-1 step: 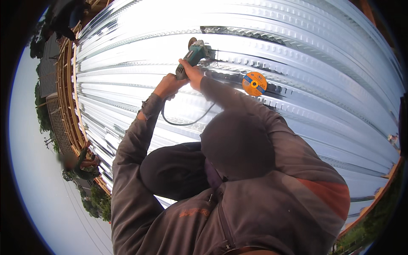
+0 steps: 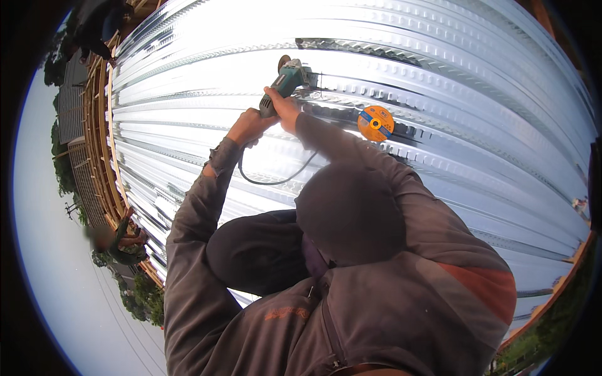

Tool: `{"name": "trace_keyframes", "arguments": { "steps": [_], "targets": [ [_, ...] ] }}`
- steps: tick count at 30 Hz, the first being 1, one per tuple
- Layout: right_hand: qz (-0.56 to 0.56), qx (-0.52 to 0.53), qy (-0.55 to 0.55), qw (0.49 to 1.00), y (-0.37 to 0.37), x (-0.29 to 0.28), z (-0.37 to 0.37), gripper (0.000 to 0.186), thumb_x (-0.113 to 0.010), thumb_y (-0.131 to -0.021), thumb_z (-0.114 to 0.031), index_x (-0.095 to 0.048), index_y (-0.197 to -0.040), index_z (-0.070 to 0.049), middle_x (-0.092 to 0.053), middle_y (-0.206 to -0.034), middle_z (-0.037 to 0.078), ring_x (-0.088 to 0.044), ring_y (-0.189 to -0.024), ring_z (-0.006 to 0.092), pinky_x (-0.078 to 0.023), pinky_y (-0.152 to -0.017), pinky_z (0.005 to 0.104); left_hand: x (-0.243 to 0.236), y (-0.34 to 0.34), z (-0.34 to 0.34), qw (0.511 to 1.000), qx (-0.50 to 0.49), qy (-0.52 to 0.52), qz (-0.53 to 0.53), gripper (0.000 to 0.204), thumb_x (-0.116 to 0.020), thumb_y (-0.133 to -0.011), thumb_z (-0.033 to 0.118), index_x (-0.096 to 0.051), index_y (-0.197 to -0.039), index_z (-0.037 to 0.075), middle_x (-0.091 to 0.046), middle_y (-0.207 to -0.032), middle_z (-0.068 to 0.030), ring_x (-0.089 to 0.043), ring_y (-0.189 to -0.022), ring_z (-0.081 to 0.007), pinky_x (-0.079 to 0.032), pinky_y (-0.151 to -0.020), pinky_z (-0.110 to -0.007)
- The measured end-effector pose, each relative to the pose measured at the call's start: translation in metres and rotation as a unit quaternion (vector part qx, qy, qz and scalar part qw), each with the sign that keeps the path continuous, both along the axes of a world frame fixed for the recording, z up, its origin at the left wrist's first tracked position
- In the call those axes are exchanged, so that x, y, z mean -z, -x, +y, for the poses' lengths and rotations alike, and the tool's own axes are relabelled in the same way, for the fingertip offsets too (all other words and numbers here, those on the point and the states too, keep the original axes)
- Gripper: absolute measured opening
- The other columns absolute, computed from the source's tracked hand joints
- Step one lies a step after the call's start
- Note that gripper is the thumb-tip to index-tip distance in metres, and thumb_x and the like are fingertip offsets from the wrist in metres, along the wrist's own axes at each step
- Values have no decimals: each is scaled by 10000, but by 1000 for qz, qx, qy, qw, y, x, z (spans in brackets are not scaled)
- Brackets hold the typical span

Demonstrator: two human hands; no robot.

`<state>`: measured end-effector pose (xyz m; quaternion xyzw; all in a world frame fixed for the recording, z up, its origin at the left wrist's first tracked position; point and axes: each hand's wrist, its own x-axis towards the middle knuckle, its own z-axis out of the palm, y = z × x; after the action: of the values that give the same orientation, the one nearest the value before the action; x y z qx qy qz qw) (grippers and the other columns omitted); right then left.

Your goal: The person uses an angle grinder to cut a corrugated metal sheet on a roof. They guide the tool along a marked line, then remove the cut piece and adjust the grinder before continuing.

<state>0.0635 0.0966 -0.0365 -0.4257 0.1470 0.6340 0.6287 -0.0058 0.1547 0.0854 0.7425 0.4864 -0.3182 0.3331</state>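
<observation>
Both my hands are closed on a green-bodied angle grinder (image 2: pixel 290 79), held over shiny ribbed metal sheeting (image 2: pixel 207 113). My left hand (image 2: pixel 251 128) grips the rear end of its body. Beside it, my right hand (image 2: pixel 286 110) wraps round the body, thumb lying along the top. A brownish round disc (image 2: pixel 284 61) shows at the grinder's head, tilted on edge. I cannot tell whether this disc touches the metal. A dark power cord (image 2: pixel 276 183) loops below my hands toward my right sleeve. To the right, an orange cutting disc (image 2: pixel 376 123) with a blue band lies on the sheeting.
Wooden beams (image 2: pixel 100 131) run along the sheeting's left edge, with trees and sky beyond. A person (image 2: pixel 125 243) is at that edge on the lower left; another in dark clothes (image 2: pixel 100 28) is at the upper left. Timber (image 2: pixel 564 276) borders the lower right.
</observation>
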Motion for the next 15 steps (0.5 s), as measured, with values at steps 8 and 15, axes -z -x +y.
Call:
{"name": "trace_keyframes", "arguments": {
  "steps": [8, 15],
  "targets": [
    [-33, 6, 14, 999, -1, 7, 5, 687, -773, -802, -511, -614, -1161, 53, -658, -1046, 137, -642, -930, 217, -512, -814, 339, 10, 2, 5, 999, -2, -6, -38, 545, -700, -839, 514, -639, -792, -26, -523, -566, -51, -531, -424, -157, -422, -378, -310],
    [-15, -5, -48, 999, -16, 29, 23, 740, -735, -853, -454, -530, -1270, 121, -624, -1190, 204, -641, -1046, 273, -511, -860, 382, 14, -7, 13, 998, -15, -1, -61, 567, -703, -826, 513, -640, -799, -50, -535, -574, -59, -554, -438, -165, -439, -374, -314]
  ]
}}
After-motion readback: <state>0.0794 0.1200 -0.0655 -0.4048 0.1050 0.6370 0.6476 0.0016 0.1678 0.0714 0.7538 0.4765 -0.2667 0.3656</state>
